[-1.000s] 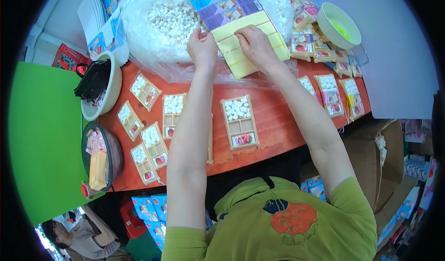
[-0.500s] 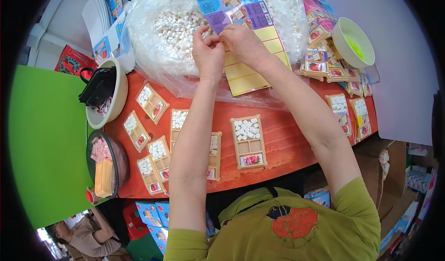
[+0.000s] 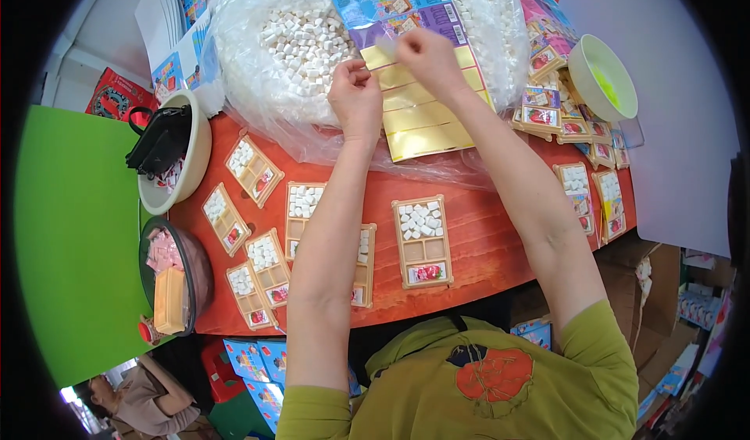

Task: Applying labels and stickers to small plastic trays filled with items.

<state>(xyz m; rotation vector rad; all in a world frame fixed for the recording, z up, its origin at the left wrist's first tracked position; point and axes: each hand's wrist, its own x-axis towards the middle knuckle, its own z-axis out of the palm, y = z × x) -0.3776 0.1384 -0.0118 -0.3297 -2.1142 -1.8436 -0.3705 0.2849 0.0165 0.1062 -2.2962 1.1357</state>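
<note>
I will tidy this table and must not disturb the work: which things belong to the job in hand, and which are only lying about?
Probably the job:
label sheet
compartment trays
white pieces
clear plastic bag

Probably just lying about:
black pouch
red packet

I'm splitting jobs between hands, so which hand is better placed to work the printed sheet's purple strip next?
Probably the right hand: it's over the printed sheet, at the purple strip. The left hand is nearer the body, at the sheet's left edge.
</note>
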